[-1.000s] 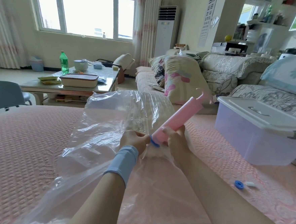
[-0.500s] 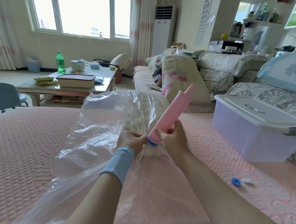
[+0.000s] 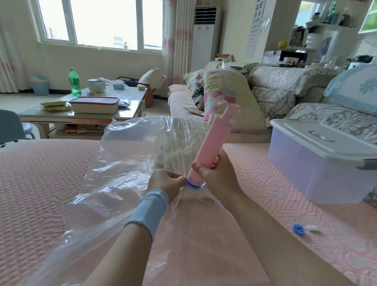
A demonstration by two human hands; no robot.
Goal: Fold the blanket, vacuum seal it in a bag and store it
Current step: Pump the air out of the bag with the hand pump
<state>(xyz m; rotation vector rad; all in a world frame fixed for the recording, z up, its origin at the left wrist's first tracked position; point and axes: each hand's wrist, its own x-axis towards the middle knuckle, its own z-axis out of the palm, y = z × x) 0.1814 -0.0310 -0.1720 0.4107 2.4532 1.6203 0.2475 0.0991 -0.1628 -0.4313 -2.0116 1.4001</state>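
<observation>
The white blanket (image 3: 181, 143) lies inside the clear vacuum bag (image 3: 110, 193), which is spread over the pink bedcover (image 3: 30, 187) in front of you. Your right hand (image 3: 218, 174) wraps its fingers round the lower barrel of the tilted pink pump (image 3: 208, 150), whose base sits on the blue valve (image 3: 193, 184). Your left hand (image 3: 165, 182), fingers curled, pinches the plastic just beside the valve. To the right stands a lidded storage box (image 3: 318, 156), with a blue cap (image 3: 299, 229) on the bedcover near it.
</observation>
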